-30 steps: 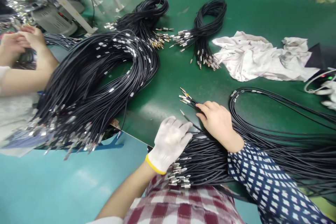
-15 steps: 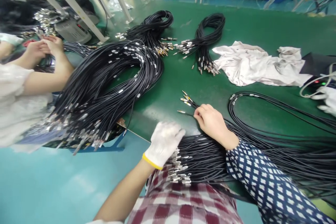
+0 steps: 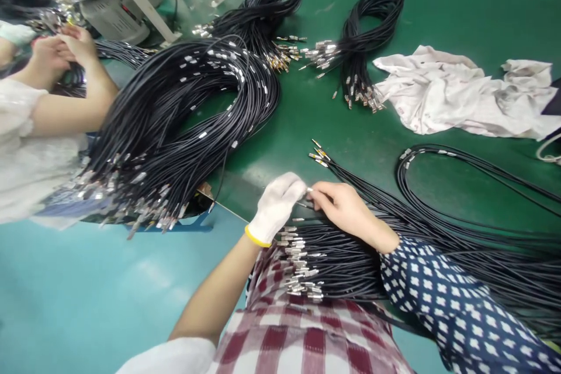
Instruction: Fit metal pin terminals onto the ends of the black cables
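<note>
My left hand (image 3: 280, 201), in a white glove with a yellow cuff, pinches the small metal end of a black cable. Bare-skinned, my right hand (image 3: 339, 204) grips the same cable just behind that end, and the two hands' fingertips meet there. Below them a wide row of black cables (image 3: 350, 266) lies side by side, metal ends (image 3: 302, 269) pointing left over my checked apron (image 3: 307, 339). A few cable ends with yellow and silver tips (image 3: 321, 155) stick out above my right hand. Most of the held cable is hidden beneath my right hand.
A large looped cable bundle (image 3: 258, 105) lies left, with smaller coiled bundles (image 3: 372, 17) behind. White crumpled cloth (image 3: 464, 93) rests on the green table (image 3: 342, 123). At the left, a co-worker's hands (image 3: 61, 52) work near a grey machine (image 3: 111, 17). A bent cable loop (image 3: 405, 158) lies right.
My right hand has left the group of cable ends above and come down to one cable. My left hand has risen from the row to meet it. The view has tilted downward.
</note>
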Demonstrator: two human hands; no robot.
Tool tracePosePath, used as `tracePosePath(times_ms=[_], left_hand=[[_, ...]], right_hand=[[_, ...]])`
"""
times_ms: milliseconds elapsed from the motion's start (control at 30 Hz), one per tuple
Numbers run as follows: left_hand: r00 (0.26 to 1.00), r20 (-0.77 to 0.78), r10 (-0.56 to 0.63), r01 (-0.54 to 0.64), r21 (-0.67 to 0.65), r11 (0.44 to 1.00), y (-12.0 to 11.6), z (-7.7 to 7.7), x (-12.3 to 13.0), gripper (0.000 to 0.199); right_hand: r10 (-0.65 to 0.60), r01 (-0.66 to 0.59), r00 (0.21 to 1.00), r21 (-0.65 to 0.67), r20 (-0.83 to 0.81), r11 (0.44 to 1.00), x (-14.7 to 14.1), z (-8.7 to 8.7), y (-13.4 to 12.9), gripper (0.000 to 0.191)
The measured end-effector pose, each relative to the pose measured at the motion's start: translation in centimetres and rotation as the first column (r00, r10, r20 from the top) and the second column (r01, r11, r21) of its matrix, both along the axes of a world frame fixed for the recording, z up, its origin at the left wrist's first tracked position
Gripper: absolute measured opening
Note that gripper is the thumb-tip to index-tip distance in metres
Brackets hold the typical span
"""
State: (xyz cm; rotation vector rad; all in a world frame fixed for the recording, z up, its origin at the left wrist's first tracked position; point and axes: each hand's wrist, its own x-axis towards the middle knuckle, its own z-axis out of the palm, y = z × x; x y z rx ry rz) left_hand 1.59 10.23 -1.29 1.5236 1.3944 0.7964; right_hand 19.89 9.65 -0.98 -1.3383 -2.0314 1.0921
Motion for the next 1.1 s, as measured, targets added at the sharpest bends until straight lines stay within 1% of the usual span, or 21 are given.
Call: tracePosePath(times_ms=[33,100,167,200,267,333,400,567,667,733,800,900,967,1033,1100], left_hand=[[0.999,0.054,0.003,-0.002,-0.02,1.0,0.0,-0.1,0.0,0.023],[0.984,0.18,0.003,0.01,-0.072,0.997,0.1,-0.4,-0.1,0.021],[0.954,0.301,0.009,0.034,-0.138,0.99,0.1,-0.7,-0.1,0.02],[0.936,0.35,0.016,0.047,-0.171,0.984,0.2,-0.8,0.0,0.019],[0.909,0.416,0.029,0.067,-0.214,0.974,0.3,-1.0,0.0,0.019],[0.9,0.434,0.028,0.081,-0.231,0.97,0.4,-1.0,0.0,0.02],[0.907,0.421,0.014,0.094,-0.235,0.967,0.6,-0.9,-0.1,0.021],[0.929,0.363,-0.073,0.159,-0.212,0.964,1.1,-0.4,-0.3,0.022],[0.947,0.297,-0.125,0.188,-0.191,0.963,1.3,0.1,-0.4,0.024],[0.958,0.246,-0.146,0.192,-0.177,0.965,1.4,0.4,-0.3,0.024],[0.959,0.238,-0.155,0.199,-0.173,0.965,1.5,0.7,-0.3,0.024],[0.95,0.254,-0.183,0.233,-0.181,0.955,1.7,0.8,-0.2,0.024],[0.941,0.278,-0.195,0.254,-0.194,0.947,1.8,0.7,-0.2,0.025],[0.914,0.36,-0.184,0.268,-0.199,0.943,1.7,0.3,-0.2,0.026],[0.861,0.485,-0.151,0.277,-0.198,0.94,1.7,-0.2,-0.1,0.028]], right_hand=[[0.001,-0.005,0.998,-0.063,-0.062,0.998,-0.2,-0.2,0.1,0.031],[0.006,-0.041,0.98,-0.172,-0.198,0.984,-0.3,-0.5,0.2,0.032],[-0.001,-0.075,0.952,-0.24,-0.305,0.968,-0.3,-0.6,0.1,0.031],[-0.014,-0.077,0.944,-0.259,-0.331,0.963,-0.3,-0.6,0.1,0.031],[-0.045,-0.04,0.946,-0.255,-0.32,0.966,-0.5,-0.4,-0.1,0.03],[-0.07,0.015,0.963,-0.207,-0.261,0.978,-0.8,-0.3,-0.2,0.03],[-0.079,0.042,0.972,-0.167,-0.223,0.985,-1.0,-0.2,-0.3,0.029],[-0.092,0.042,0.961,-0.193,-0.26,0.98,-1.2,-0.4,-0.5,0.028],[-0.102,0.062,0.966,-0.169,-0.239,0.984,-1.3,-0.4,-0.4,0.029],[-0.112,0.071,0.962,-0.167,-0.25,0.983,-1.4,-0.4,-0.3,0.028],[-0.124,0.075,0.954,-0.183,-0.274,0.98,-1.4,-0.5,-0.3,0.028],[-0.143,0.078,0.938,-0.211,-0.316,0.974,-1.5,-0.6,-0.3,0.028],[-0.151,0.072,0.923,-0.225,-0.355,0.972,-1.4,-0.7,-0.3,0.029],[-0.154,0.066,0.906,-0.23,-0.393,0.971,-1.3,-0.6,-0.3,0.032],[-0.157,0.06,0.89,-0.23,-0.428,0.971,-1.2,-0.5,-0.3,0.034]])
